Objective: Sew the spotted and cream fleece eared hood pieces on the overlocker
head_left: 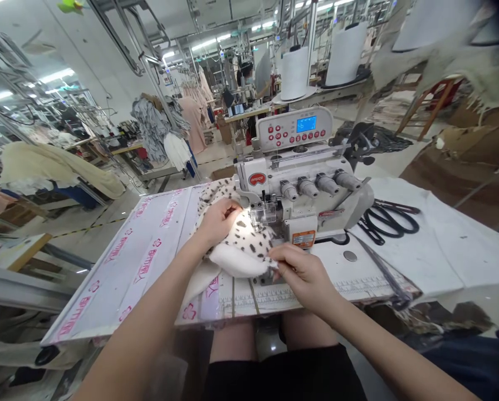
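Note:
A white fabric with dark spots [249, 240] lies at the needle area of a white sewing machine [274, 167], its plain white underside folded up along the near edge. My left hand [221, 218] is closed on the fabric just left of the presser area, fingertips pinched together. With thumb and fingers, my right hand [296, 268] pinches the fabric's right end in front of the machine. More of the spotted fabric extends behind my left hand. The machine's small lamp lights the cloth between both hands.
Black-handled scissors [389, 221] and a round metal disc [350, 256] lie right of the machine. A ruler strip [358, 287] runs along the table's front edge. Printed plastic sheeting [136, 250] covers the left side. Large thread cones [294, 72] stand behind the machine.

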Action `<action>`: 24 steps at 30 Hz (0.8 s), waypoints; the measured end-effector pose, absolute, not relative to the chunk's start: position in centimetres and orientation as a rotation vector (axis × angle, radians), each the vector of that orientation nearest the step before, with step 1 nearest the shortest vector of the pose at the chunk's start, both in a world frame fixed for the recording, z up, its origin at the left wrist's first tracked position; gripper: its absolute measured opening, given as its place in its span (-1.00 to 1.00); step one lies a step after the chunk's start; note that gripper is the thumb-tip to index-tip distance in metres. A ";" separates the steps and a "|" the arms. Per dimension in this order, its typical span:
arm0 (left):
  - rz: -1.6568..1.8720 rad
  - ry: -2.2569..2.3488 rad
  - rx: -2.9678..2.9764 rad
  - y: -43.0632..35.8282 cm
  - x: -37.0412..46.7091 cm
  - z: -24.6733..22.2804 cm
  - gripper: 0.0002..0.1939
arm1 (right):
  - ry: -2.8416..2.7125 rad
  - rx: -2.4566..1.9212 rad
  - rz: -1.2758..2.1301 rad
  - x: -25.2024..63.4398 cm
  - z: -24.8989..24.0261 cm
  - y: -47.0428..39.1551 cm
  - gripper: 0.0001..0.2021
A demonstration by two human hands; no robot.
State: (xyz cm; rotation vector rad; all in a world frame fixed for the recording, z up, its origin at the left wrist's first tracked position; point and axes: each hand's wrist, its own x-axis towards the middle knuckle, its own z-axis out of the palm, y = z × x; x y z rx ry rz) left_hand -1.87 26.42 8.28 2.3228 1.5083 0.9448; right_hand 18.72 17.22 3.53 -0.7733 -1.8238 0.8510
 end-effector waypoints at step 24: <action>0.924 1.132 2.754 17.6 0.0 7.0 -0.65 | -1.999 -0.591 0.261 19.3 3.2 18.9 -0.82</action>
